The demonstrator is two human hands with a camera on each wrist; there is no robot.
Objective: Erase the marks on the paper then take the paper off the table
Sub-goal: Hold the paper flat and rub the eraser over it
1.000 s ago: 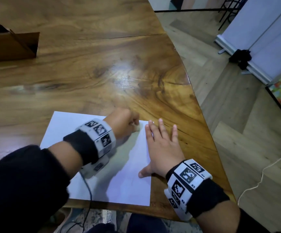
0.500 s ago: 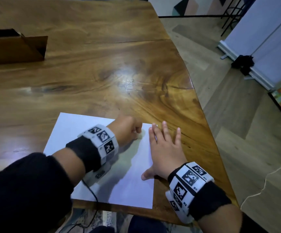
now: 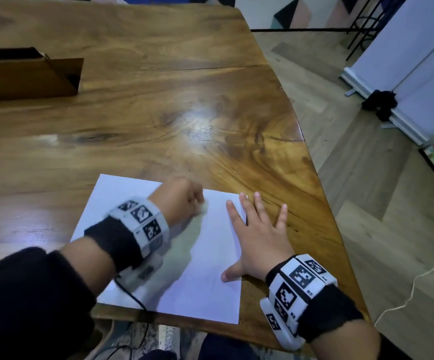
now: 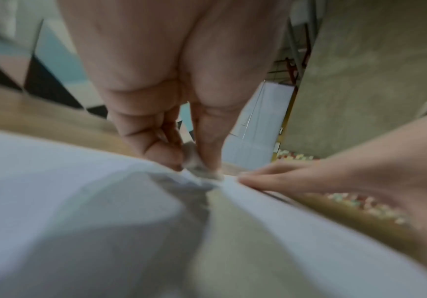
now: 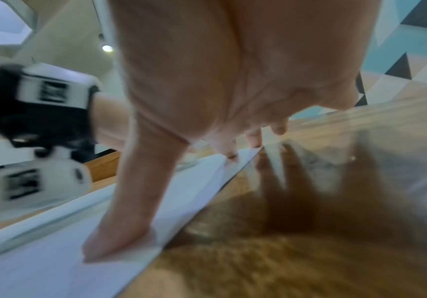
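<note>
A white sheet of paper [image 3: 202, 276] lies flat at the near edge of the wooden table [image 3: 158, 113]. My left hand [image 3: 182, 198] is fisted over the sheet's far middle and pinches a small pale eraser [image 4: 194, 165], whose tip presses on the paper [image 4: 54, 181]. My right hand [image 3: 260, 237] lies flat with spread fingers on the sheet's right edge, thumb on the paper [image 5: 120, 240] and outer fingers on the wood. No marks show clearly on the sheet; the left arm and its shadow hide part of it.
An open brown cardboard box [image 3: 26, 76] stands at the table's far left. The table's right edge [image 3: 312, 162] curves close to my right hand, with wooden floor beyond. A thin black cable [image 3: 130, 294] hangs from my left wrist over the near edge.
My left hand with the eraser has shifted slightly left and back on the paper and looks motion-blurred. My right hand stays flat on the sheet's right edge. The head view has tilted a bit.
</note>
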